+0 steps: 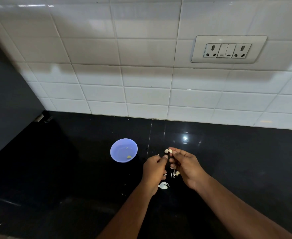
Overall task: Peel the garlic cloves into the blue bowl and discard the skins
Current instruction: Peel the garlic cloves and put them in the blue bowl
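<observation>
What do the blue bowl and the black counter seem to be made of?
Blue bowl: probably plastic, with a matte, slightly see-through wall that glows softly and shows no sharp glare. Black counter: probably polished stone such as granite, with a glossy finish; it mirrors a bright lamp spot and has a thin straight seam. Neither material is certain from the look alone.

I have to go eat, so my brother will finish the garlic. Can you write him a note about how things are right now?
Right hand: pinches a garlic clove at its fingertips.
Left hand: fingers curled close beside it; what it holds is hidden.
Blue bowl: left of the hands on the black counter, two peeled pieces inside.
Skins: scattered on the counter under the hands.
Left: finish this clove, drop it in the bowl, discard the skins.
</observation>
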`<state>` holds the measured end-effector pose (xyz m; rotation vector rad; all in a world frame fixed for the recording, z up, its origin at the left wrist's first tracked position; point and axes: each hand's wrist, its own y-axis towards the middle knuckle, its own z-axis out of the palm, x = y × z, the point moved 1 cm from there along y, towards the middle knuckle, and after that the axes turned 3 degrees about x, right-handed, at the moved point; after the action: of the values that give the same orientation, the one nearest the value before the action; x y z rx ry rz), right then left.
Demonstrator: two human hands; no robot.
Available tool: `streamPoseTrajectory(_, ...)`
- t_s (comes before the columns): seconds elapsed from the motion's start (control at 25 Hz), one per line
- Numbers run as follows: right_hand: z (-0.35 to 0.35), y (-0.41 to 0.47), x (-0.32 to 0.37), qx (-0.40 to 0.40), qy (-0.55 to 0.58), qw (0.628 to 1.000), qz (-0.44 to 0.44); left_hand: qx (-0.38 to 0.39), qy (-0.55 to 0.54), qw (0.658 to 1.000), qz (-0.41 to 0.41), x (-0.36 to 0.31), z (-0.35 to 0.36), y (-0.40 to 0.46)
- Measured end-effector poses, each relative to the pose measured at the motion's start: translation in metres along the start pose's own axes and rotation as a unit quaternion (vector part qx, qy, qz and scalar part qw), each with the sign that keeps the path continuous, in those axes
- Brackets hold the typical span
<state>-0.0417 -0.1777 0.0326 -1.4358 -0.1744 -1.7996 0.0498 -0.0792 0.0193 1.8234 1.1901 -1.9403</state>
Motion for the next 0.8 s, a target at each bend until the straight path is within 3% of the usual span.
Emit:
streamPoseTrajectory(0.08, -0.001, -0.003, -0.001, -0.004, -0.047, 0.999, -0.004, -0.026, 0.049, 0.998, 0.033, 0.001, -0.001, 0.000)
streamPoseTrajectory(0.44, -0.001, -0.017, 0.002, -0.025, -0.214, 0.972, -0.090, -0.056, 0.082, 0.988, 0.115, -0.011, -0.004, -0.003)
streamPoseTrajectory(0.6, -0.001, -0.021, 0.007, 0.007, -0.292, 0.948, -0.125, -0.068, 0.129, 0.980, 0.137, -0.013, -0.008, -0.004)
streamPoseTrajectory(0.68, -0.002, -0.021, 0.010, 0.029, -0.319, 0.938, -0.133, -0.071, 0.127, 0.980, 0.133, -0.016, -0.007, -0.005)
streamPoseTrajectory(0.8, 0.000, -0.021, 0.010, 0.024, -0.271, 0.956, -0.109, -0.067, 0.061, 0.992, 0.090, -0.017, -0.001, -0.003)
